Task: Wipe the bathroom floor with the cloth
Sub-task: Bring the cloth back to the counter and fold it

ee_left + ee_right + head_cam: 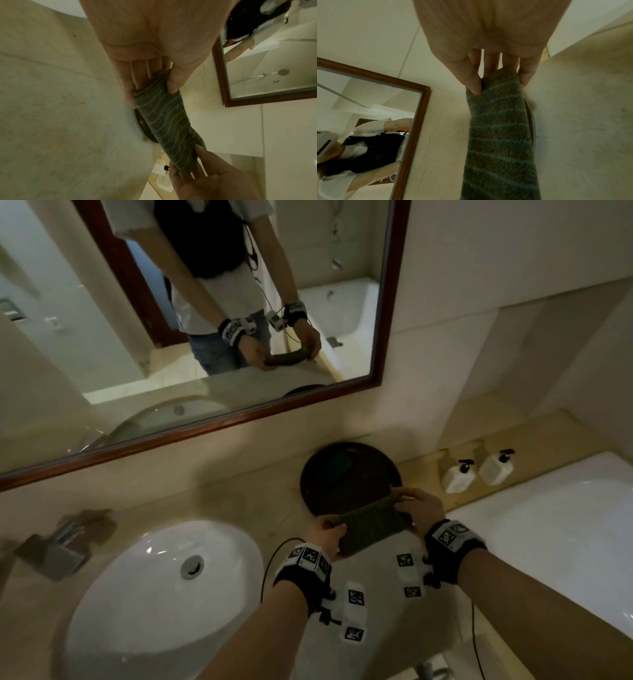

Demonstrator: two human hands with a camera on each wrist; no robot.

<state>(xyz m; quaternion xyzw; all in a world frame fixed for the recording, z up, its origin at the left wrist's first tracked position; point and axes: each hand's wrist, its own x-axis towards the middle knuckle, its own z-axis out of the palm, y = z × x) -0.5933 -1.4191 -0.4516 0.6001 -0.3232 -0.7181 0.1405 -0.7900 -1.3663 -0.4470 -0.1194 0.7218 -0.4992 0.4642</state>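
We hold the cloth point(371, 525) stretched between both hands above the counter point(239, 501). Our left hand point(327, 537) pinches one end, thumb point(175, 82) pressed on top and fingers point(137, 75) underneath. Our right hand point(419, 510) pinches the other end the same way, thumb point(471, 81) against one face and fingers point(491, 63) behind it. The cloth, dark green with pale stripes, runs taut from one grip to the other, folded into a narrow band. Just beyond our hands lies a round dark tray point(342, 474); the white sink point(154, 594) sits off to the left of the left hand, and two pump bottles point(476, 472) stand beyond the right hand.
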